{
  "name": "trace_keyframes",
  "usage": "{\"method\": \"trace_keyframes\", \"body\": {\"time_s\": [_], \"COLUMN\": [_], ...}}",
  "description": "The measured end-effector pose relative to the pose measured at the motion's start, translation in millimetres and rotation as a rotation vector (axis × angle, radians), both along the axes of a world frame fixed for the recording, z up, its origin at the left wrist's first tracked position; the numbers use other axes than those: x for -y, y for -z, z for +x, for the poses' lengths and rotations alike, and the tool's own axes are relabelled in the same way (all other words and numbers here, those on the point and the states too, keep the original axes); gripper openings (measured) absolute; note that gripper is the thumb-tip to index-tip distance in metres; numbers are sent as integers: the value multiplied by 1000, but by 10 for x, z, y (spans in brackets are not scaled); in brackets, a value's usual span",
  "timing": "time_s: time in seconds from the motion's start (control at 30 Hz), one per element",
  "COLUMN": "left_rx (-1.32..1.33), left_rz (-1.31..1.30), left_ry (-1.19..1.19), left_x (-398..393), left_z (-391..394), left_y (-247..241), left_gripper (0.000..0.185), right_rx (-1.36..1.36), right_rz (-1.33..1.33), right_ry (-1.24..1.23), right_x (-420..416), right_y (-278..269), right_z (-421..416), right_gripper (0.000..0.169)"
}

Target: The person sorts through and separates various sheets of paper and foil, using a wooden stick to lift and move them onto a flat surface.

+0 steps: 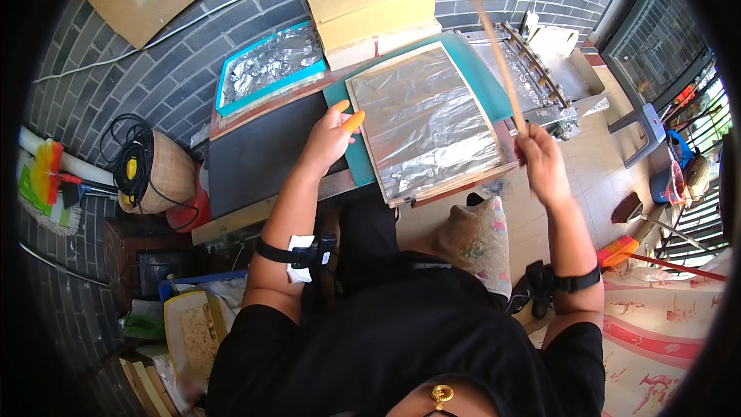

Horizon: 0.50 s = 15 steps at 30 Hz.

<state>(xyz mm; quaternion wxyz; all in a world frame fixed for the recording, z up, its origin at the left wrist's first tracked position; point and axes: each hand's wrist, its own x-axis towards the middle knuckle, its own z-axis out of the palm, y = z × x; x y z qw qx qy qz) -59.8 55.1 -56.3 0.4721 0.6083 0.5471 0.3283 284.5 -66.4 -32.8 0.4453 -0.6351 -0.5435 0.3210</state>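
Note:
My left hand, with orange finger cots on two fingers, is beside the left edge of a foil-covered board and holds nothing that I can see. My right hand grips the lower end of a long thin wooden stick, which points up and away beyond the board's right side. Crumpled silver foil covers the board, and pale edges show around it. Under the board lies a teal mat on the worktable.
A turquoise-rimmed tray of crumpled foil stands back left, next to a stack of yellowish paper. A metal apparatus is at the back right. A wicker basket with black cable stands left, a grey stool right.

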Motion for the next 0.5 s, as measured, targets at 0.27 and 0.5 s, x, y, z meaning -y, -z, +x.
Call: {"method": "trace_keyframes", "body": {"time_s": [0.27,0.5], "left_rx": [159,385], "left_rz": [-6,-9], "left_ry": [35,192], "left_x": [-573,-800], "left_z": [230,518], "left_y": [142,56], "left_gripper": [56,58], "right_rx": [-326,-316], "right_rz": [-78,-216], "right_ry": [-47,-181], "right_x": [-114,159], "right_y": [216,-101], "right_z": [-39,-411], "right_gripper": [20,20]}}
